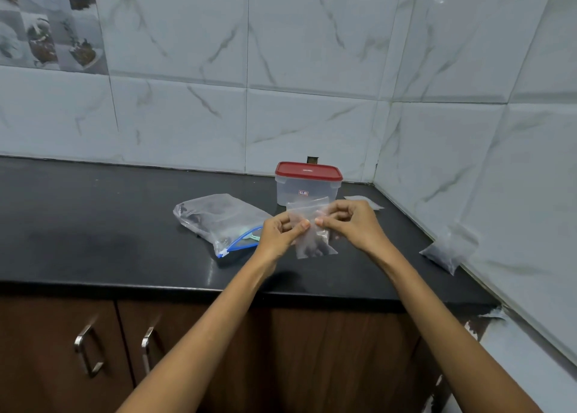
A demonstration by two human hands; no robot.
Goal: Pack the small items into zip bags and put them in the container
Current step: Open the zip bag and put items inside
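White marble-look wall tiles (312,53) fill the top of the frame, meeting in a corner at the right. Upper left, a patch of picture tiles (46,35). Across the middle runs a black countertop (93,225), and along the bottom, brown wooden cabinet doors (56,350) with metal handles (89,350). The light is cool and even.

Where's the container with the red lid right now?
The container stands at the back of the counter near the wall corner, lid on, just behind both hands and right of the big bag.
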